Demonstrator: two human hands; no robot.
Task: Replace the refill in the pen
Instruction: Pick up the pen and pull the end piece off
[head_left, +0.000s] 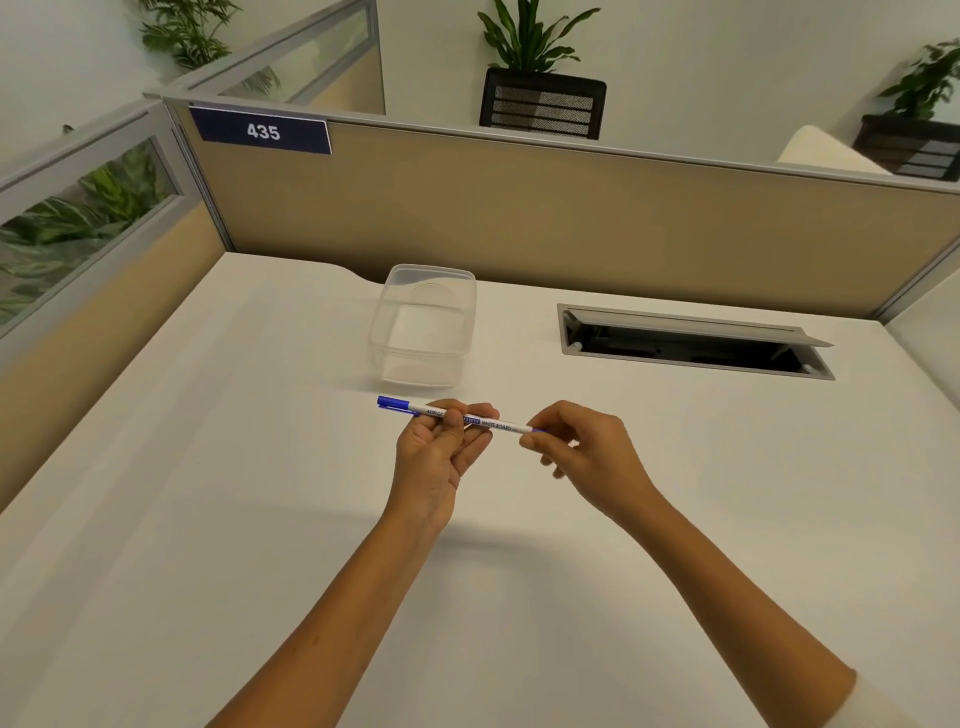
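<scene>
A slim white pen (493, 422) with a blue cap on its left end and "WHITE BOARD" printed on the barrel is held level above the white desk (260, 519). My left hand (441, 447) grips the barrel near the capped half, thumb on top. My right hand (576, 441) pinches the pen's right end between thumb and forefinger, where a bit of blue shows. No separate refill is in view.
A clear plastic container (423, 327) stands open just behind the pen. A recessed cable tray (691, 343) with a raised flap sits at the back right. Tan cubicle partitions (519, 208) close off the desk's back and left.
</scene>
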